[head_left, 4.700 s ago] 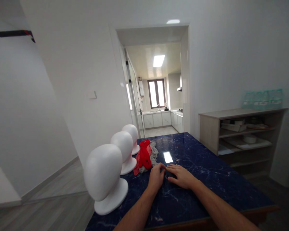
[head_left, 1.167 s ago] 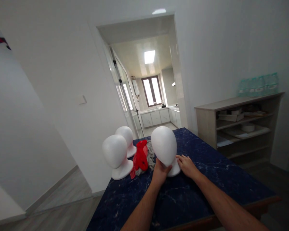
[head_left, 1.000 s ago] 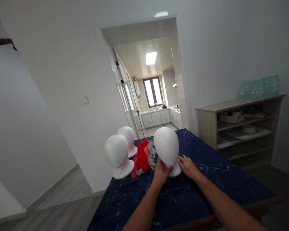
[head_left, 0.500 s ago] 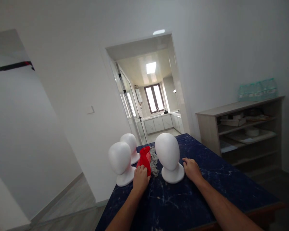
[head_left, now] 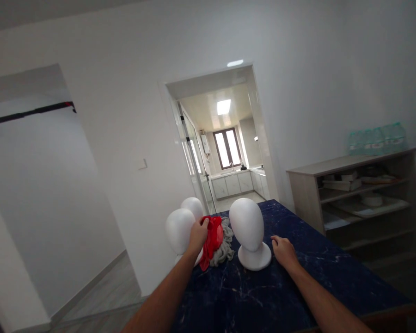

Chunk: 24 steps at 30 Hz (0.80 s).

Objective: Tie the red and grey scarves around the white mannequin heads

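Since half a second ago, my left hand [head_left: 197, 233] has lifted the red cloth [head_left: 213, 238], gripped at its ten o'clock corner. My right hand [head_left: 283, 249] rests open on the counter [head_left: 298, 286], at three o'clock of the foam head [head_left: 247, 226]. Risk: the grey cloth [head_left: 224, 247] beneath may snag and drag along.

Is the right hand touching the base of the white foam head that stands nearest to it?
Apart. The head view shows a strip of dark table between the right hand and the foam head's base.
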Each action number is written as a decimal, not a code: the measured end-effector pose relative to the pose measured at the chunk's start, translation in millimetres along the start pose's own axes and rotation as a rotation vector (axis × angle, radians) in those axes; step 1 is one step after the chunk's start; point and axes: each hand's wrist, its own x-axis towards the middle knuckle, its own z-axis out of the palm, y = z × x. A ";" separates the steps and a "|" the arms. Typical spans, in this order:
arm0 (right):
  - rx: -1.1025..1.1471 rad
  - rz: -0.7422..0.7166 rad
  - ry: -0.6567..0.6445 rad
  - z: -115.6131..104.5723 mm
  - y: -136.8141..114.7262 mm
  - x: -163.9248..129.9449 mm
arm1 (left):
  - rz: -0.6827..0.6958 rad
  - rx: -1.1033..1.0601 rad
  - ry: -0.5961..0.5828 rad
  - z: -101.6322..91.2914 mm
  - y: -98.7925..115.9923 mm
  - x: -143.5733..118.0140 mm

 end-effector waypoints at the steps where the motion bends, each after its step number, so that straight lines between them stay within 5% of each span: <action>1: 0.023 0.015 0.014 0.0 0.1 -0.3 | -0.006 -0.071 0.015 -2.8 11.4 4.9; 10: 0.333 0.256 0.306 -38.8 3.3 11.7 | -0.035 -0.665 -0.016 -50.9 139.7 9.7; 13: 0.470 0.276 0.486 -76.1 -22.7 8.1 | -0.021 -0.714 -0.169 -69.2 180.9 -11.8; 15: 0.688 0.157 0.543 -108.2 -60.9 -3.2 | -0.018 -0.677 -0.289 -70.9 200.0 -29.9; 17: 0.873 -0.023 0.374 -141.8 -110.0 -19.6 | -0.028 -0.647 -0.410 -63.1 212.6 -49.9; 20: 0.983 -0.317 -0.071 -182.7 -179.6 -44.9 | -0.056 -0.656 -0.619 -40.3 224.7 -83.3; 24: 0.916 -0.464 -0.348 -203.4 -225.2 -70.4 | -0.032 -0.800 -0.840 -14.5 238.9 -128.0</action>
